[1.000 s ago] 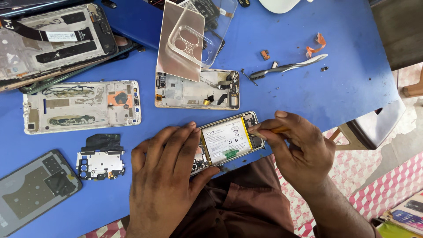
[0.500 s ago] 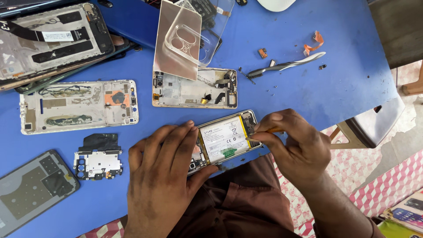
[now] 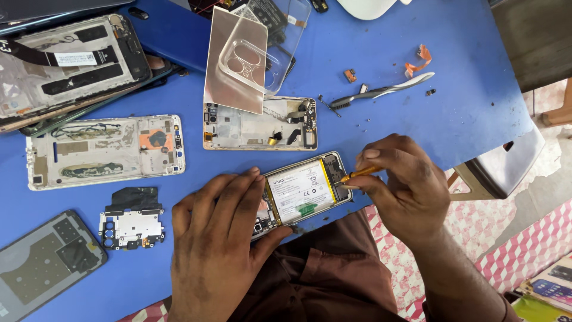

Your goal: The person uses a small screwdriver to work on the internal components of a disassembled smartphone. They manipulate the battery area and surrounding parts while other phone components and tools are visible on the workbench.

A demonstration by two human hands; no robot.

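A person's left hand (image 3: 217, 238) lies flat and spread over the near end of an opened phone (image 3: 301, 192), pinning it to the blue table (image 3: 465, 95) so it cannot slide. The right hand (image 3: 399, 182) pinches 1 orange-handled tool (image 3: 359, 174), its tip at the phone's far end beside the white battery (image 3: 300, 191). Beyond the left fingers lie 2 stripped phone frames (image 3: 104, 149), 1 clear case (image 3: 238, 59) and 1 small bracket (image 3: 132, 226); 1 brush (image 3: 381, 90) lies beyond the right hand.
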